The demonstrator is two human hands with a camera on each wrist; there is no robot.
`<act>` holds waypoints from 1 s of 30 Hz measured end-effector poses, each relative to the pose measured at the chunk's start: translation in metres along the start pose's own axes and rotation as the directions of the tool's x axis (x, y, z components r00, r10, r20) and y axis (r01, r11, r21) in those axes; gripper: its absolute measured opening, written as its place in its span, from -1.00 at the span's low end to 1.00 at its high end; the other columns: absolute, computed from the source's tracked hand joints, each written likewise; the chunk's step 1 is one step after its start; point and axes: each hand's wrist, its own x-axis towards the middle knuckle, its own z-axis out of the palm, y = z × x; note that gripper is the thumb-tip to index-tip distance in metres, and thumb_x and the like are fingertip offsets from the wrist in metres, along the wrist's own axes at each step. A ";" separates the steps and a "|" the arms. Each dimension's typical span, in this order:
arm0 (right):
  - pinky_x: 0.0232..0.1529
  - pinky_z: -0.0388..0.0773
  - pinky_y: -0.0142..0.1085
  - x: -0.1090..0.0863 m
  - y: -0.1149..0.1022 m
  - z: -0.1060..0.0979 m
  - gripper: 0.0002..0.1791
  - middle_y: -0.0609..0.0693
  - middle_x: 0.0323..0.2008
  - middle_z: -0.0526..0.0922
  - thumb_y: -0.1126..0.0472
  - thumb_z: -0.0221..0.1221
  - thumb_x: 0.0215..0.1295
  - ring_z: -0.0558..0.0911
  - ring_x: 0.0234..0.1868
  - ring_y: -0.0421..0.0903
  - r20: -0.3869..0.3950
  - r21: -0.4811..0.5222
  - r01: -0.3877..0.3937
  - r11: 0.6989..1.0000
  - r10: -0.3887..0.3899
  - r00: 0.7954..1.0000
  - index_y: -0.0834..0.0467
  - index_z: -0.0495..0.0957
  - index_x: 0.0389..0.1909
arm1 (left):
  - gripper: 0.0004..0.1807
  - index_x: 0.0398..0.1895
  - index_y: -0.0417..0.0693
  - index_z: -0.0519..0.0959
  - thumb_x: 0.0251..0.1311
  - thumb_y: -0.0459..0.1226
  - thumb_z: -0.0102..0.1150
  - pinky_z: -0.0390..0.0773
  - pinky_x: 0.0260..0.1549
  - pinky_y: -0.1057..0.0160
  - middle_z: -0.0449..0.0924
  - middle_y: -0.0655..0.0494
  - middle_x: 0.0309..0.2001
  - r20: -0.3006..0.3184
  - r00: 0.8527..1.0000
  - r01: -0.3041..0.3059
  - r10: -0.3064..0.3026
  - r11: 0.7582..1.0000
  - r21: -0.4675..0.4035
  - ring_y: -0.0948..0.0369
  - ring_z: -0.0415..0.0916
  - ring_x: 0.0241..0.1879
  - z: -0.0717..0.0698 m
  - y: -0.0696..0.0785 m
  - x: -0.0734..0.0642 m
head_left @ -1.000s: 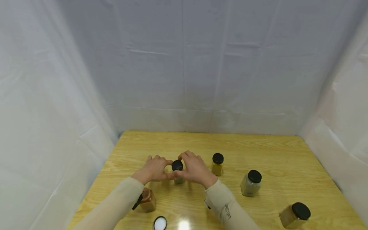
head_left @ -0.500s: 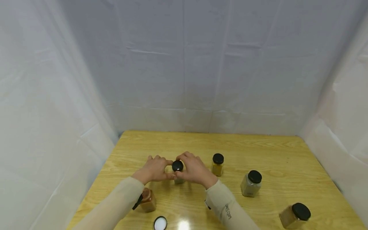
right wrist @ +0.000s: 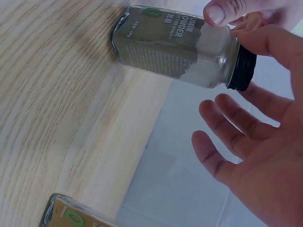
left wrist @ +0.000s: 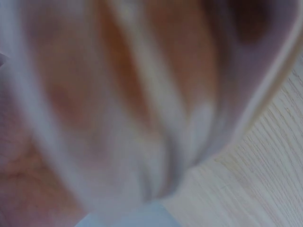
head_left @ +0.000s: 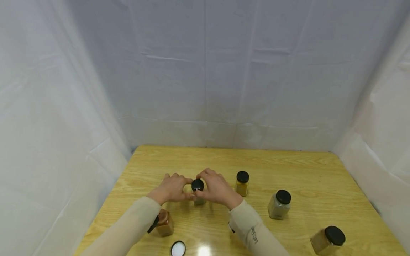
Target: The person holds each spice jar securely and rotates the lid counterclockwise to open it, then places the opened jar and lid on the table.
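A glass jar of cumin powder (right wrist: 161,45) stands upright on the table between my hands, its black lid (head_left: 197,184) on top. My left hand (head_left: 173,188) grips the jar from the left; its thumb (right wrist: 218,14) presses the glass just below the lid in the right wrist view. My right hand (head_left: 217,186) pinches the lid between thumb and index finger, with the other fingers spread loosely. Beside my left wrist stands a lidless jar of reddish-brown powder (head_left: 165,224). Blurred glass (left wrist: 180,56) fills most of the left wrist view.
A loose lid (head_left: 178,248) lies white side up near the front edge. To the right stand three black-lidded jars: a yellow one (head_left: 242,186), a greyish one (head_left: 278,208) and a brown one (head_left: 323,242). White sheeting (head_left: 205,89) surrounds the wooden table (head_left: 288,163).
My right thumb and index finger have shifted slightly around the lid, and the glint on the lid has changed. My left hand and the other jars stay in place.
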 end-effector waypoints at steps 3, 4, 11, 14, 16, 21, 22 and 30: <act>0.29 0.47 0.28 0.001 0.000 0.001 -0.46 0.11 0.23 0.60 -0.01 0.35 0.42 0.64 0.20 0.09 0.012 -0.010 -0.003 1.000 0.003 1.000 0.14 0.57 0.31 | -0.30 0.38 0.08 0.61 0.27 0.20 0.40 0.27 0.28 -0.46 0.67 -0.12 0.22 0.001 1.000 0.001 -0.001 1.000 0.006 -0.25 0.50 0.26 0.000 0.000 0.001; 0.30 0.47 0.27 0.001 0.000 0.001 -0.43 0.11 0.25 0.59 -0.05 0.35 0.42 0.63 0.22 0.10 0.012 -0.020 -0.012 1.000 0.012 1.000 0.14 0.55 0.33 | -0.31 0.38 0.09 0.61 0.28 0.18 0.40 0.28 0.28 -0.46 0.67 -0.13 0.22 0.000 1.000 0.000 0.000 1.000 0.009 -0.25 0.51 0.26 0.001 0.000 0.001; 0.13 0.54 0.15 0.002 -0.001 0.002 -0.44 0.11 0.10 0.65 -0.21 0.40 0.34 0.65 0.02 0.06 -0.039 -0.079 -0.047 0.996 0.044 0.998 0.13 0.58 0.09 | -0.36 0.37 0.06 0.62 0.31 0.12 0.39 0.30 0.23 -0.44 0.70 -0.13 0.17 -0.008 1.000 -0.009 0.009 1.000 0.002 -0.22 0.54 0.19 0.002 -0.001 0.002; 0.15 0.55 0.17 0.001 -0.001 0.001 -0.54 0.10 0.11 0.64 -0.10 0.40 0.37 0.66 0.05 0.06 -0.039 -0.072 -0.020 0.997 0.017 0.999 0.12 0.61 0.08 | -0.29 0.37 0.05 0.62 0.27 0.21 0.39 0.27 0.26 -0.47 0.69 -0.13 0.18 -0.006 1.000 -0.008 0.008 1.000 -0.014 -0.24 0.53 0.21 0.001 -0.001 0.002; 0.21 0.53 0.22 0.001 -0.001 0.000 -0.57 0.10 0.17 0.62 -0.02 0.37 0.39 0.66 0.12 0.07 -0.019 -0.046 -0.007 0.999 0.006 1.000 0.11 0.62 0.15 | -0.30 0.36 0.07 0.63 0.25 0.21 0.41 0.25 0.27 -0.49 0.69 -0.12 0.19 -0.005 1.000 -0.009 0.009 1.000 -0.016 -0.25 0.52 0.23 0.001 -0.001 0.002; 0.29 0.49 0.24 0.002 -0.002 -0.001 -0.45 0.10 0.28 0.58 -0.02 0.32 0.43 0.63 0.24 0.11 0.026 -0.046 -0.015 0.999 0.016 1.000 0.11 0.55 0.34 | -0.31 0.36 0.09 0.62 0.26 0.20 0.41 0.25 0.30 -0.49 0.68 -0.13 0.21 0.007 1.000 -0.003 0.004 1.000 -0.009 -0.27 0.50 0.27 0.000 0.000 0.001; 0.30 0.49 0.23 0.002 -0.003 -0.001 -0.41 0.11 0.30 0.57 -0.07 0.32 0.44 0.62 0.27 0.12 0.030 -0.053 -0.024 0.998 0.026 0.999 0.12 0.53 0.37 | -0.32 0.37 0.08 0.62 0.27 0.18 0.40 0.25 0.30 -0.48 0.68 -0.13 0.22 0.010 1.000 -0.002 0.002 1.000 -0.007 -0.27 0.50 0.27 0.000 0.000 0.001; 0.14 0.58 0.08 0.001 -0.002 0.001 -0.32 0.09 0.03 0.66 -0.33 0.37 0.30 0.65 -0.09 0.01 -0.004 -0.091 -0.092 0.992 0.092 0.996 0.17 0.56 0.10 | -0.37 0.36 0.11 0.62 0.30 0.14 0.41 0.35 0.14 -0.31 0.71 -0.09 0.14 0.004 1.000 0.000 0.000 1.000 0.005 -0.18 0.55 0.14 0.001 0.000 0.002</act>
